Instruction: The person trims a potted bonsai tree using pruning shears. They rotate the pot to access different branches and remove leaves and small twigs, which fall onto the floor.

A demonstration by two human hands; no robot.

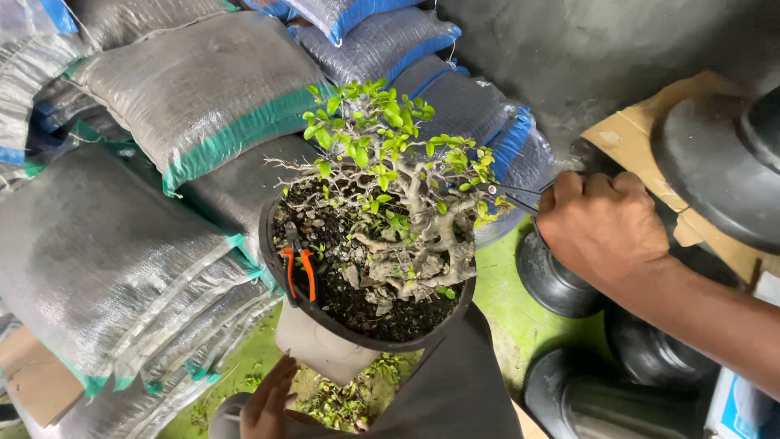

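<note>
Head view: my right hand (603,228) is fisted around thin black shears (508,193), tips among the bonsai (398,203) twigs in the black pot (280,268). My left hand (268,402) rests spread below. A slip could nick a neighbouring branch, I judge. Leaves hide the blade tips.
</note>
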